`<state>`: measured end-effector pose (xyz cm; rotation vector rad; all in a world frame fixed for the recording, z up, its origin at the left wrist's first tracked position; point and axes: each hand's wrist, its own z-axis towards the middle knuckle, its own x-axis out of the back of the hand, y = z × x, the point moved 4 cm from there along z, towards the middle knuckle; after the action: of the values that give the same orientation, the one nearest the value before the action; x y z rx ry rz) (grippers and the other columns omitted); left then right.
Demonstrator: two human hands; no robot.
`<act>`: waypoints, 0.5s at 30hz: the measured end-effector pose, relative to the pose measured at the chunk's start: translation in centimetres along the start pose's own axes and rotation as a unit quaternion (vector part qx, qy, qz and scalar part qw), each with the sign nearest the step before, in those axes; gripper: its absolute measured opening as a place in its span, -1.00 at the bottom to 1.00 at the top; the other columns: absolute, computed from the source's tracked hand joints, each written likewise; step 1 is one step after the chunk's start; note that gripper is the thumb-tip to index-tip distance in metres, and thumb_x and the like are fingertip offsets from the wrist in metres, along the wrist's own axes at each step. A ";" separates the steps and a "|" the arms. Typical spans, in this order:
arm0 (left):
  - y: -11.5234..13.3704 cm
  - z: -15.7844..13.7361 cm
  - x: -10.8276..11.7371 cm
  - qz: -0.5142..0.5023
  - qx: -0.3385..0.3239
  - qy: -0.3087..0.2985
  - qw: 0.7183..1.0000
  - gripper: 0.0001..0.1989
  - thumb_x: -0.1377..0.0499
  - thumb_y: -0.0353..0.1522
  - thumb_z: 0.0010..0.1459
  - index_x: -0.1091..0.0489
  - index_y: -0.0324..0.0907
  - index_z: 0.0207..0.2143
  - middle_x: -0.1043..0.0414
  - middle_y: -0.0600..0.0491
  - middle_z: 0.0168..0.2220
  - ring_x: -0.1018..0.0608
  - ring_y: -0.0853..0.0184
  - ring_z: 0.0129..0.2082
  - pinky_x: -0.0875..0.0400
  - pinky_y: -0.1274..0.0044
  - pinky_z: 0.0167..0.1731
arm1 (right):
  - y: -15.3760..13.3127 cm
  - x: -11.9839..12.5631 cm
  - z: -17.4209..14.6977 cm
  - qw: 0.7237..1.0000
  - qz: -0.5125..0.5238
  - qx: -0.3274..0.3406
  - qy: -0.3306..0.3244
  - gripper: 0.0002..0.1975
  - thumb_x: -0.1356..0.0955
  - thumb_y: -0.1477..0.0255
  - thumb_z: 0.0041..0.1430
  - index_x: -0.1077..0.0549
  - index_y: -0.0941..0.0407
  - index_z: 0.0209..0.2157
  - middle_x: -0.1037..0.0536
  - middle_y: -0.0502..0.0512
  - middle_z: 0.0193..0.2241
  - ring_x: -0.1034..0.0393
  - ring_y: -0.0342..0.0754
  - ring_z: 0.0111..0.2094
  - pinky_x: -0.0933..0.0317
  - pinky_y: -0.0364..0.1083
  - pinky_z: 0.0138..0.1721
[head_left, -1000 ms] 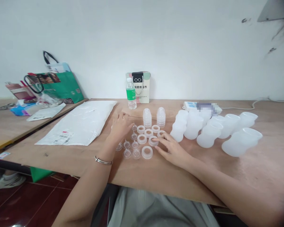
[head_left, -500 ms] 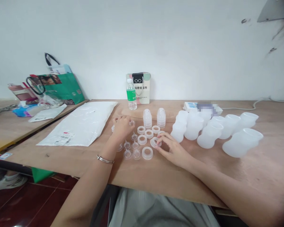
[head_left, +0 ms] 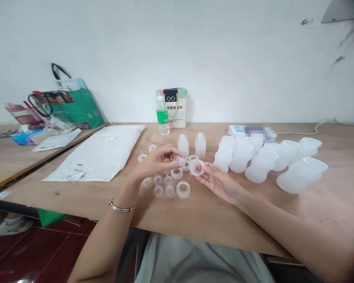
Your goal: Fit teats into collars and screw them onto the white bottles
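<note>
My left hand [head_left: 161,159] pinches a clear bottle nipple [head_left: 179,161] between thumb and fingers. Close by on the right, my right hand [head_left: 220,179] grips a translucent screw ring [head_left: 196,168], raised off the table with its opening tilted toward me. The nipple and the ring are near each other but apart. Beneath the hands, several more nipples [head_left: 158,191] lie in loose rows, and several rings, among them a front ring [head_left: 183,190], lie beside them. Behind the hands stand two capped bottle tops [head_left: 200,145].
Several frosted bottle bodies [head_left: 301,177] stand on the right of the wooden table [head_left: 218,228]. A white mailing bag [head_left: 100,151] lies on the left. At the back are a water bottle [head_left: 163,118], a paper bag [head_left: 179,114] and a white box [head_left: 236,131].
My left hand has come right from the back-left nipples, carrying one. My right hand has lifted a ring off the table and tilted it, and the two hands are closer together.
</note>
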<state>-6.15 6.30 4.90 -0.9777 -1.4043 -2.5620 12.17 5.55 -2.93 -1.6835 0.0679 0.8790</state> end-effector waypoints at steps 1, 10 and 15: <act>-0.1 0.0 -0.2 -0.020 -0.004 -0.022 1.000 -0.77 -0.24 -0.33 0.00 -0.40 -0.23 -0.26 -0.36 0.04 -0.34 -0.40 0.44 -0.36 -0.33 0.56 -0.33 | 0.1 0.0 0.0 1.000 0.003 -0.001 -0.002 -0.83 -0.40 0.38 0.03 -0.43 0.09 -0.30 -0.54 -0.01 -0.22 -0.43 -0.15 -0.14 -0.25 -0.16 -0.03; -0.8 -0.1 -1.3 -0.035 0.056 -0.064 0.996 -0.79 -0.25 -0.29 -0.02 -0.40 -0.25 -0.35 -0.42 0.08 -0.46 -0.41 0.47 -0.46 -0.29 0.61 -0.45 | 0.7 0.3 0.4 1.000 0.008 -0.004 -0.020 -0.74 -0.40 0.41 0.04 -0.39 0.06 -0.18 -0.54 -0.02 -0.21 -0.44 -0.17 -0.14 -0.25 -0.15 0.00; -0.7 0.2 -2.3 0.007 0.046 -0.062 0.997 -0.78 -0.22 -0.25 0.00 -0.42 -0.25 -0.40 -0.35 0.14 -0.56 -0.34 0.50 -0.55 -0.21 0.64 -0.54 | 1.0 0.2 0.4 1.000 -0.009 -0.009 -0.018 -0.72 -0.41 0.41 0.02 -0.41 0.05 -0.17 -0.53 -0.02 -0.16 -0.43 -0.15 -0.11 -0.22 -0.08 0.05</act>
<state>-4.51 6.29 3.19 -1.1460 -1.5239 -2.4394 11.61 5.65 -3.88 -1.6818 0.0194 0.8984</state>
